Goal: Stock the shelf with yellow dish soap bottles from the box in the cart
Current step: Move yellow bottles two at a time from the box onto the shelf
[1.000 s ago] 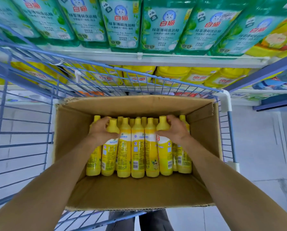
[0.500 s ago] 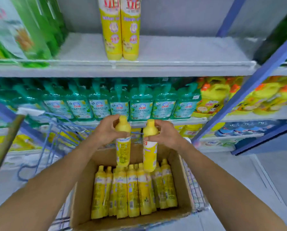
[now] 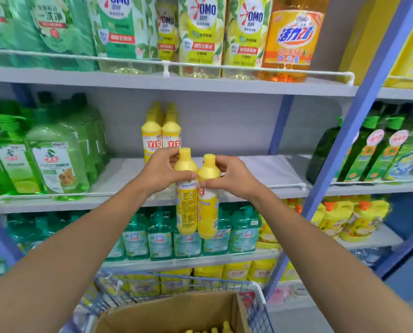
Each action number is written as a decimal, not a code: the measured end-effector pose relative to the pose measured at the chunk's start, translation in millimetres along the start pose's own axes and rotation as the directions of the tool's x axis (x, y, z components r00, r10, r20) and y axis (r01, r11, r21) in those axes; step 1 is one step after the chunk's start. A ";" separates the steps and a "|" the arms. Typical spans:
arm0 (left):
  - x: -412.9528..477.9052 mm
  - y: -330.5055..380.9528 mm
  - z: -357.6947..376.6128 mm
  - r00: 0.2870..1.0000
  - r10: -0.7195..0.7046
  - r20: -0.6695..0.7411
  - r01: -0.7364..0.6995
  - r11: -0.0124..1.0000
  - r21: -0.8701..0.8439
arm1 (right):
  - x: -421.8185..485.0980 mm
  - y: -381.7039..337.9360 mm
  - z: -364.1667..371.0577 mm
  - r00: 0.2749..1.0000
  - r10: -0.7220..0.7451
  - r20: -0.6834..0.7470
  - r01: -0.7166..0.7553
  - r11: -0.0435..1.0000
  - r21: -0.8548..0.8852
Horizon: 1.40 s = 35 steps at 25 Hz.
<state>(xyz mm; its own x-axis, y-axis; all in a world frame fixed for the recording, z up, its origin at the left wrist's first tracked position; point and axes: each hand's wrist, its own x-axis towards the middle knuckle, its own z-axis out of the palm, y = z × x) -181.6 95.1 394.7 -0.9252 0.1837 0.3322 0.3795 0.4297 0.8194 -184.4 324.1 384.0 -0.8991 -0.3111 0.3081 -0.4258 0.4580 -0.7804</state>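
held yellow bottles (image 3: 186,207) 2 | hands (image 3: 161,173) 2 | box (image 3: 167,311) 1 | cart (image 3: 258,313) 1

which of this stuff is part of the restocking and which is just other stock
In the job: left hand holding left bottle, right hand holding right bottle, shelved yellow bottles, middle shelf, box, cart.
Just stock: green jugs, OMO bottles, orange bottle, teal bottles.

Store aisle, one shelving bay, even diffuse light.
Flat grey shelf boards (image 3: 267,167) on blue painted metal uprights (image 3: 347,140); pale grey back panel (image 3: 224,121) behind; thin white wire front rails (image 3: 128,59); smooth light grey floor (image 3: 294,320) lower right.
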 end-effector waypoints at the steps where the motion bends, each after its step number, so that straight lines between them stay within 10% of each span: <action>1: 13.6 10.0 -2.0 0.999 0.017 -0.029 -0.017 1.000 0.016 | 12.6 -4.9 -12.0 1.000 -0.024 0.007 0.024 1.000 0.012; 17: 130.9 7.5 61.1 0.943 -0.014 -0.334 0.066 0.987 0.146 | 122.4 67.9 -69.9 0.999 -0.022 -0.029 0.028 0.967 0.252; 24: 91.2 -47.2 68.7 0.981 -0.176 0.077 0.189 0.956 -0.225 | 105.4 90.8 -46.9 0.988 0.091 -0.126 -0.048 0.950 0.309; 32: 84.7 -46.9 108.5 0.911 -0.194 -0.363 0.196 0.980 -0.031 | 90.9 107.9 -34.9 0.990 0.090 -0.107 -0.047 0.935 0.352; 35: 82.7 -61.7 99.7 0.962 -0.219 -0.163 0.201 0.972 -0.121 | 82.0 106.7 -30.0 0.984 0.103 -0.142 -0.072 0.975 0.212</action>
<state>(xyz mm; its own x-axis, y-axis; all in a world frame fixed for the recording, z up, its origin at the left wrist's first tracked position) -280.8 171.9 325.1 -0.9743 -0.0616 0.2165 0.1824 0.3476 0.9198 -306.6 372.4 342.3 -0.9435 -0.1404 0.3000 -0.3290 0.2921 -0.8980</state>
